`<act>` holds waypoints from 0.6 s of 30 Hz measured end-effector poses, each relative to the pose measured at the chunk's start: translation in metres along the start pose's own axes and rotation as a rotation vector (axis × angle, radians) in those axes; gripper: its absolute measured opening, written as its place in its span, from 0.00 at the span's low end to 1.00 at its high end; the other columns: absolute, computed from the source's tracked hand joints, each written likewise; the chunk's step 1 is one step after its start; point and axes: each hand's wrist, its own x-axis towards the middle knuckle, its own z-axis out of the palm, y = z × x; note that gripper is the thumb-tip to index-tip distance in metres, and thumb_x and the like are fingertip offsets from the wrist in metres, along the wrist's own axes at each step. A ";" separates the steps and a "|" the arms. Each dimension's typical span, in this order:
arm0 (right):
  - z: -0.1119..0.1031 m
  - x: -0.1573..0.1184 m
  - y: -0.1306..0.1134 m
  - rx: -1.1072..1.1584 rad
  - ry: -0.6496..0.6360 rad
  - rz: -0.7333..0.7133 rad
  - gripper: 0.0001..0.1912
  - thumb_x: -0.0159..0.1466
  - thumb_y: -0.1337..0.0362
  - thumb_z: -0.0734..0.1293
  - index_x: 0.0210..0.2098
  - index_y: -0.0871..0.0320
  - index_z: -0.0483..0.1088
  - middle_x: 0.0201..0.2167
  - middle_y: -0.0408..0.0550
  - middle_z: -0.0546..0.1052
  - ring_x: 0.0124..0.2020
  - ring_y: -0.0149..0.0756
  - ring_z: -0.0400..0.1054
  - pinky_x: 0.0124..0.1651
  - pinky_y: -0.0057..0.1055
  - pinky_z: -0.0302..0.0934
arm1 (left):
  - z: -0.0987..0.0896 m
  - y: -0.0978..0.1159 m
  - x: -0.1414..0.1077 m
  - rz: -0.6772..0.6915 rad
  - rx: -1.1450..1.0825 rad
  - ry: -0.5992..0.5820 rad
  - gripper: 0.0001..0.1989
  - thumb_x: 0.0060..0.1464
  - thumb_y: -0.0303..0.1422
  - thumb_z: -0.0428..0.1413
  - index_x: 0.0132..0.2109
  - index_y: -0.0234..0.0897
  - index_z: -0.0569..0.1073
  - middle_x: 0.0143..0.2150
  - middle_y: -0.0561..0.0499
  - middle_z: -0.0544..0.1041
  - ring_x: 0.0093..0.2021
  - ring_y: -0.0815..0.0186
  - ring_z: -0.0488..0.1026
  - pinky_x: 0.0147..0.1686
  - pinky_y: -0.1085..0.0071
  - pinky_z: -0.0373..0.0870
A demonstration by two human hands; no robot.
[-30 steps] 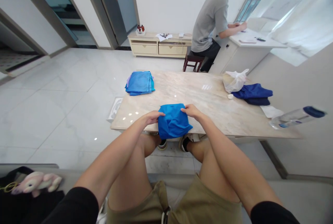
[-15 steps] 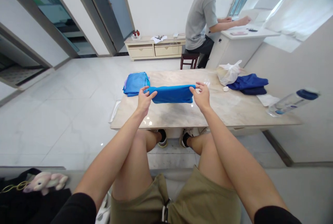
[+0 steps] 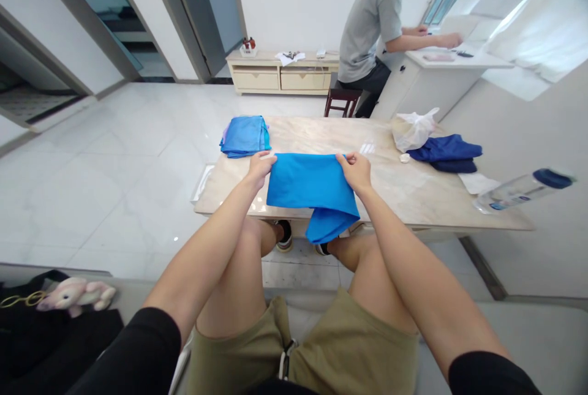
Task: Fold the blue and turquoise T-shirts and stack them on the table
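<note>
A bright blue folded cloth (image 3: 307,180) hangs between my hands above the near part of the marble-topped table (image 3: 404,193). My left hand (image 3: 261,168) pinches its upper left corner, and my right hand (image 3: 356,169) grips the upper right corner. The top edge is stretched straight, while a loose flap droops at the lower right past the table's front edge. Just beyond my left hand, a stack of folded blue cloths (image 3: 245,136) lies at the table's far left corner.
On the table's right are a white plastic bag (image 3: 413,130), dark blue cloth (image 3: 448,151) and a clear bottle (image 3: 519,193) with a blue lid. A person in a grey shirt (image 3: 372,21) sits at a white desk (image 3: 473,64) beyond. A plush toy (image 3: 78,296) lies at my left.
The blue cloth has tipped to show its broad face, and a flap has dropped at its lower right. Both hands keep their grip on the corners. The view has shifted slightly.
</note>
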 end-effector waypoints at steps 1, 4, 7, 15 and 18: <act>0.003 0.003 0.007 -0.079 -0.032 0.031 0.17 0.73 0.53 0.67 0.47 0.61 0.78 0.45 0.58 0.85 0.45 0.44 0.80 0.48 0.33 0.73 | 0.003 -0.004 0.002 0.000 0.041 -0.008 0.29 0.48 0.30 0.72 0.57 0.34 0.76 0.39 0.47 0.82 0.40 0.62 0.81 0.45 0.66 0.77; 0.007 0.008 0.029 -0.240 -0.118 0.084 0.15 0.69 0.64 0.68 0.51 0.63 0.80 0.51 0.61 0.85 0.52 0.46 0.80 0.57 0.37 0.72 | 0.006 -0.014 0.001 0.041 0.181 -0.071 0.21 0.46 0.27 0.70 0.49 0.35 0.78 0.41 0.44 0.83 0.44 0.58 0.82 0.50 0.64 0.76; 0.004 0.006 0.045 -0.329 -0.232 0.091 0.13 0.66 0.68 0.70 0.48 0.63 0.82 0.48 0.61 0.86 0.51 0.48 0.80 0.58 0.39 0.71 | 0.004 -0.020 -0.007 0.123 0.359 -0.192 0.12 0.47 0.26 0.68 0.40 0.38 0.79 0.41 0.44 0.84 0.47 0.55 0.81 0.53 0.64 0.75; -0.001 -0.027 0.057 -0.422 -0.646 -0.095 0.23 0.55 0.63 0.84 0.48 0.58 0.80 0.49 0.52 0.83 0.49 0.45 0.77 0.51 0.31 0.68 | 0.004 -0.025 -0.025 0.271 0.707 -0.524 0.07 0.50 0.29 0.68 0.38 0.41 0.82 0.34 0.47 0.83 0.43 0.53 0.81 0.49 0.65 0.74; 0.001 -0.053 0.061 -0.558 -0.775 -0.318 0.36 0.52 0.56 0.88 0.55 0.58 0.77 0.56 0.58 0.78 0.56 0.52 0.74 0.56 0.35 0.67 | 0.004 -0.027 -0.026 0.305 0.778 -0.599 0.07 0.52 0.32 0.68 0.39 0.41 0.82 0.36 0.46 0.83 0.44 0.53 0.81 0.47 0.66 0.74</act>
